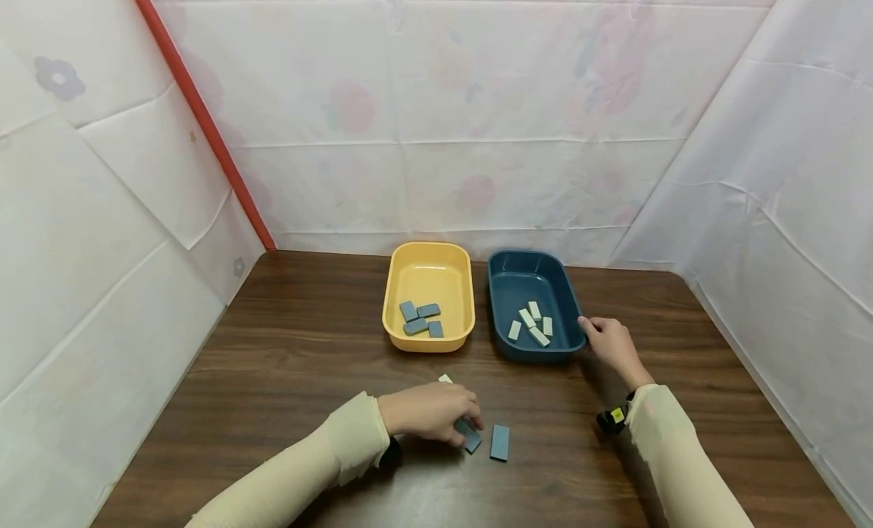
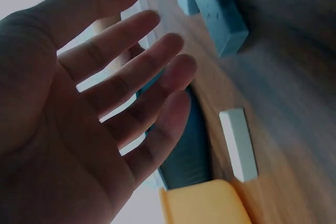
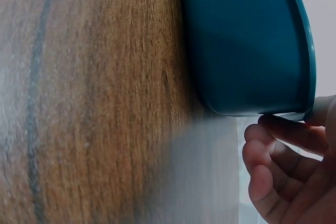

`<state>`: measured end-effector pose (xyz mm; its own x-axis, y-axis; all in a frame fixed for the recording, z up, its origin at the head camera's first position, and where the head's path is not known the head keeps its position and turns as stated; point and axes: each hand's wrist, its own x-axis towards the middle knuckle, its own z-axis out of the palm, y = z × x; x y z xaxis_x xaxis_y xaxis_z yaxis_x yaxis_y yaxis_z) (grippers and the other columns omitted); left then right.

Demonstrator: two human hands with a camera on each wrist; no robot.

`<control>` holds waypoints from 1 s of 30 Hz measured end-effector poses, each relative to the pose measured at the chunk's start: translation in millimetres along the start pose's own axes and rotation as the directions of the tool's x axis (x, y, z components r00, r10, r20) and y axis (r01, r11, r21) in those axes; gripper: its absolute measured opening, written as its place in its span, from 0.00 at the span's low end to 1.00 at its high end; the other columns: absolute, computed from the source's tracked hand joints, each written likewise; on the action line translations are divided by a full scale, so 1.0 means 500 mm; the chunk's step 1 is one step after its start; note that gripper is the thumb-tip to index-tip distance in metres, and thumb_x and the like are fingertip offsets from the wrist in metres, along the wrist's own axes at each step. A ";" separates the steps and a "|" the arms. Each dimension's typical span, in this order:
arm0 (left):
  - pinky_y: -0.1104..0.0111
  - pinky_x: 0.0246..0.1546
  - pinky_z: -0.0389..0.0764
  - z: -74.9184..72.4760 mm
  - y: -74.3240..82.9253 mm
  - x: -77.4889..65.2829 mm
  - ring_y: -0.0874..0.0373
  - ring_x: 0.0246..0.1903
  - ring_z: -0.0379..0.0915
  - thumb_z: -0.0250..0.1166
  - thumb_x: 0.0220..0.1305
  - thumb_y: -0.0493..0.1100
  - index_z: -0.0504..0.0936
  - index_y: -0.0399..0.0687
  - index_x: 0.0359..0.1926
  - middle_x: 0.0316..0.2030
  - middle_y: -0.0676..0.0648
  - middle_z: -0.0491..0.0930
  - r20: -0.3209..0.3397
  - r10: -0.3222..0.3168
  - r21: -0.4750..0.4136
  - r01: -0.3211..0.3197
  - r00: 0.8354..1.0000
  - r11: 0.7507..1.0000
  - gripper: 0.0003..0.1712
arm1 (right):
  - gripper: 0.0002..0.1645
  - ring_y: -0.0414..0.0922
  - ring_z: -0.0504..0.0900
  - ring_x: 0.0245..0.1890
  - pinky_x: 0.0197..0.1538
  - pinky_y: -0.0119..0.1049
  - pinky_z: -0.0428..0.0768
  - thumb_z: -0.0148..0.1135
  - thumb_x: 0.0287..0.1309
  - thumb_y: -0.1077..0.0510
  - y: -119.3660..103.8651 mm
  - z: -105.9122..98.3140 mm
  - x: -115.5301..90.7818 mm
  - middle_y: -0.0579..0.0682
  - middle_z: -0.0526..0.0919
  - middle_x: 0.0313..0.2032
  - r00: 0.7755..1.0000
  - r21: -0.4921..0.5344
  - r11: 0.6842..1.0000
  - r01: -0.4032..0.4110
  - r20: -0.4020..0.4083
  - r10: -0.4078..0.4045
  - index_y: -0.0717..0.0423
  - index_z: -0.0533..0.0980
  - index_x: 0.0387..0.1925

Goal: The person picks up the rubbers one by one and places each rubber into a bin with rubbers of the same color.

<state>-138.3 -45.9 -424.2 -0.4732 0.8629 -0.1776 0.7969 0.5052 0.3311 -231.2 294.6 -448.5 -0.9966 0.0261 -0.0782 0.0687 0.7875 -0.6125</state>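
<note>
My left hand (image 1: 433, 410) hovers over a grey-blue tile (image 1: 472, 442), its fingers loosely bent and apart. In the left wrist view nothing lies within that hand (image 2: 105, 82), and a white tile (image 2: 239, 144) rests on the wood beyond the fingers. Another grey-blue tile (image 1: 500, 442) lies just right of the hand; the white tile (image 1: 445, 378) is partly hidden behind it. At the right, my right hand (image 1: 611, 348) pinches the near right rim of a dark blue bin (image 1: 525, 355), thumb at the edge and fingers curled outside, as the right wrist view shows.
Several white tiles (image 1: 539, 336) lie inside the blue bin. Left of it stands a yellow bin (image 1: 428, 346) with several grey-blue tiles (image 1: 415, 327). Both bins sit near the back of the brown wooden table (image 1: 286, 346), before a white patterned sheet (image 1: 423, 96).
</note>
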 end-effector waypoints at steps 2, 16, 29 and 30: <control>0.79 0.43 0.74 0.005 0.003 0.003 0.70 0.40 0.74 0.71 0.57 0.46 0.85 0.56 0.47 0.41 0.59 0.81 0.030 0.010 0.006 -0.010 0.999 1.000 0.15 | 0.31 0.44 0.74 0.23 0.28 0.36 0.70 0.43 0.74 0.43 0.001 0.000 0.000 0.50 0.79 0.19 1.000 0.000 1.000 -0.002 0.001 0.002 0.63 0.80 0.35; 0.79 0.36 0.71 0.025 0.000 0.010 0.68 0.36 0.71 0.73 0.55 0.45 0.87 0.57 0.42 0.37 0.59 0.81 0.005 0.019 0.104 -0.020 1.000 0.994 0.11 | 0.32 0.45 0.74 0.23 0.28 0.37 0.70 0.42 0.73 0.41 0.002 0.002 -0.003 0.51 0.78 0.20 1.000 0.008 1.000 -0.014 0.002 0.014 0.62 0.79 0.30; 0.80 0.33 0.71 0.035 0.003 0.014 0.70 0.31 0.71 0.75 0.53 0.46 0.86 0.58 0.37 0.32 0.60 0.79 -0.012 -0.001 0.161 0.003 1.000 0.987 0.10 | 0.33 0.45 0.73 0.23 0.28 0.37 0.69 0.42 0.73 0.40 0.005 0.003 -0.004 0.50 0.77 0.19 1.000 0.011 1.000 -0.011 -0.003 0.011 0.61 0.78 0.28; 0.80 0.32 0.71 0.035 0.004 0.014 0.71 0.30 0.71 0.75 0.53 0.46 0.86 0.58 0.37 0.32 0.59 0.79 -0.009 -0.006 0.149 0.007 1.000 0.989 0.10 | 0.33 0.45 0.73 0.22 0.28 0.37 0.69 0.42 0.73 0.40 0.005 0.003 -0.004 0.50 0.77 0.19 1.000 0.013 1.000 -0.012 -0.003 0.012 0.61 0.78 0.27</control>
<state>-133.6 -38.6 -441.0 -0.4815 0.8596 -0.1710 0.8406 0.5082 0.1876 -229.0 295.4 -451.1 -0.9958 0.0374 -0.0835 0.0814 0.7790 -0.6218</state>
